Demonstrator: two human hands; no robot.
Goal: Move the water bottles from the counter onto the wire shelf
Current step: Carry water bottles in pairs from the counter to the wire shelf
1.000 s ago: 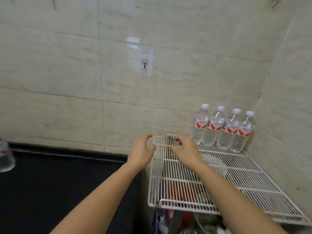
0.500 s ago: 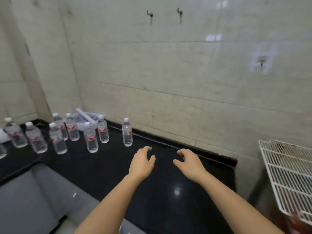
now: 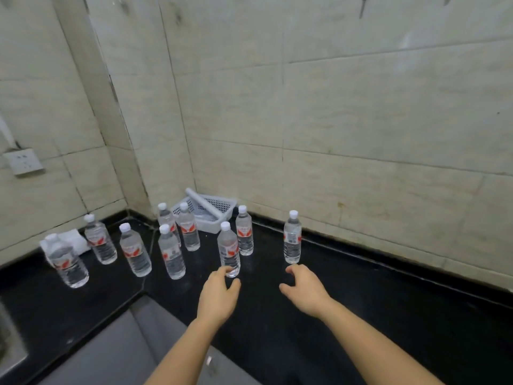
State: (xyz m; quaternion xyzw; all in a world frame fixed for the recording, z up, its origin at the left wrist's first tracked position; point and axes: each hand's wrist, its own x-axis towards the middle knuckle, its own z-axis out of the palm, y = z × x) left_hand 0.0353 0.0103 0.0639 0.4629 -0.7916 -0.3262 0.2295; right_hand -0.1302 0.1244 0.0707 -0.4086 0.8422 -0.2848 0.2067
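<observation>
Both hands empty, fingers spread. Left hand [image 3: 219,295] reached base of nearest bottle [image 3: 228,248]; right hand [image 3: 305,290] just below lone bottle [image 3: 292,237]. Other bottles [image 3: 133,250] upright twd worktop's [image 3: 388,315] back-left corner.

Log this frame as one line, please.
phase: reach | left hand: open, at near bottle | right hand: open, below right bottle | counter: eight bottles standing

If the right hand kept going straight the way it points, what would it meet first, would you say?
Most likely the lone water bottle standing just beyond the right hand; nothing lies between them.
</observation>
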